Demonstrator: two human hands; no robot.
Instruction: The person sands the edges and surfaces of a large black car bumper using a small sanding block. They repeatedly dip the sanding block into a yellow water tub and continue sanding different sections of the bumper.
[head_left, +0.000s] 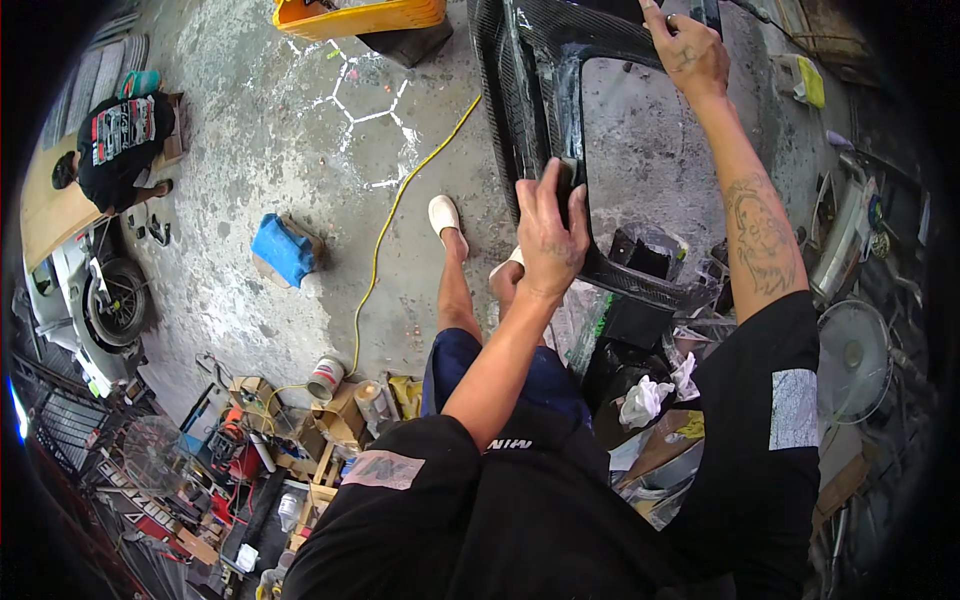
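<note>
A large black carbon-fibre panel [560,65] with a wide opening is in front of me, tilted up toward the top of the view. My left hand [550,235] is on its left side strip, fingers bent and thumb facing them. Something dark shows between that thumb and the fingers; whether it is a separate piece or part of the panel is unclear. Farther off, my right hand [688,52] is closed on the panel's upper edge, its fingertips partly cut off by the frame. The panel's lower rail [640,285] runs to the right below the opening.
A yellow cable [400,195] snakes over the concrete floor near my feet. A blue cloth [283,250] lies on a small block at left. Beyond it, another person [125,140] crouches by a car part with a wheel [118,302]. Cluttered tools and boxes [340,415] lie behind me; a fan [853,360] stands right.
</note>
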